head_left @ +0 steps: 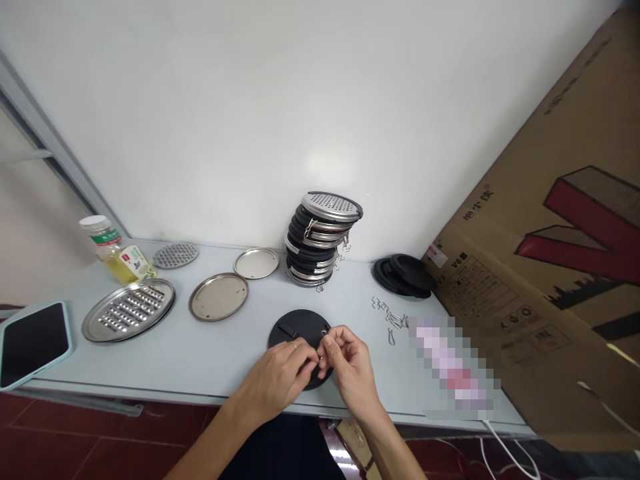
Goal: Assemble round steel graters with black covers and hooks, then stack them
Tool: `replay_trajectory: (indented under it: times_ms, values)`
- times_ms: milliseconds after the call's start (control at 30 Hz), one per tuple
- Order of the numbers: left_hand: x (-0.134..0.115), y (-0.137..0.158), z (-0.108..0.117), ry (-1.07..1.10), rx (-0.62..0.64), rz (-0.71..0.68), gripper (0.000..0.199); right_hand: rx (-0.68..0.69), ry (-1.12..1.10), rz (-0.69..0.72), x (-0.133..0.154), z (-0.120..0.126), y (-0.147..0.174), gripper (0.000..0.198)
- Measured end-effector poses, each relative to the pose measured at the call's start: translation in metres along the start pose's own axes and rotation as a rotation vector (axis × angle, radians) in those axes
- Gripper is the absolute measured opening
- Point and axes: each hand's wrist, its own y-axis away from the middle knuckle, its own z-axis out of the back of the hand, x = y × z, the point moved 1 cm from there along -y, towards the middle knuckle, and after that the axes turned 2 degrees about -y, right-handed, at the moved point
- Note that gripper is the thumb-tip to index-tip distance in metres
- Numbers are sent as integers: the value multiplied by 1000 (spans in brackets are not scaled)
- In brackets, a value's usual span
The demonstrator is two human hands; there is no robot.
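Right in front of me a round black disc with a raised bar lies flat on the table. Over its front part my two hands meet with bent fingers. My right hand pinches a small metal wire clip, of which only a bit shows. My left hand, a ring on one finger, is closed at the fingertips close to the right thumb; what it grips is hidden. Loose wire clips lie to the right. Behind the disc stands a leaning stack of round graters with black rims, several clips hanging from it.
At the left are a phone, a bottle of yellow liquid, slotted grater plates, a perforated plate and two metal discs. More black discs lie by a large carton. A blurred pink item has a white cable.
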Motion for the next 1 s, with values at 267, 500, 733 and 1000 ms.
replay_trajectory:
  times_ms: [267,500,733,1000]
  values:
    - [-3,1,-6,83,-78,-9,14,40,-37,-33,0,4,2,34]
    - [-6,-1,-4,47,-90,47,11,77,193,-45,14,11,7,28]
    - [-9,-3,-3,110,-40,132,9,163,423,-6,30,19,15,20]
    - [-13,-3,-3,362,11,253,13,247,385,-15,35,23,15,23]
